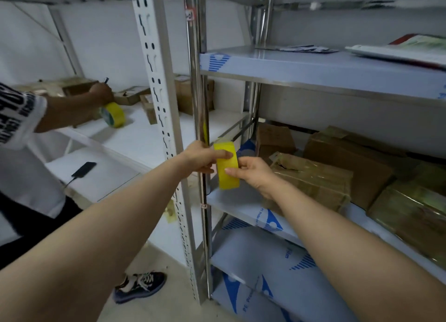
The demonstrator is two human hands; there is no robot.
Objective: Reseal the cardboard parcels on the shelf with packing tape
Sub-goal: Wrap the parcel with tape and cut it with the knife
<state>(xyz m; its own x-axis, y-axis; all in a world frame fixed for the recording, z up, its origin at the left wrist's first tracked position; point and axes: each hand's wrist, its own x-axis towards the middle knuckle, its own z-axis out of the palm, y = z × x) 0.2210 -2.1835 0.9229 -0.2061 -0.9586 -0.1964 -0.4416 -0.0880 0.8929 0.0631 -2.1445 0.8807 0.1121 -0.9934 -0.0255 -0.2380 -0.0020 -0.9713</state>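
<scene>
A yellow roll of packing tape is held upright in front of the steel shelf post. My left hand grips it from the left with the thumb over its upper face. My right hand pinches its right side, thumb on the tape surface. Just right of my hands, a cardboard parcel wrapped in glossy tape sits on the middle steel shelf. Behind it and to the right lie more cardboard parcels, one at the far right covered in shiny tape.
Another person at the left works at a white shelf, one hand on small boxes, with a second yellow tape roll. A phone lies on a lower white shelf. Upright posts stand between the racks. Papers rest on the upper shelf.
</scene>
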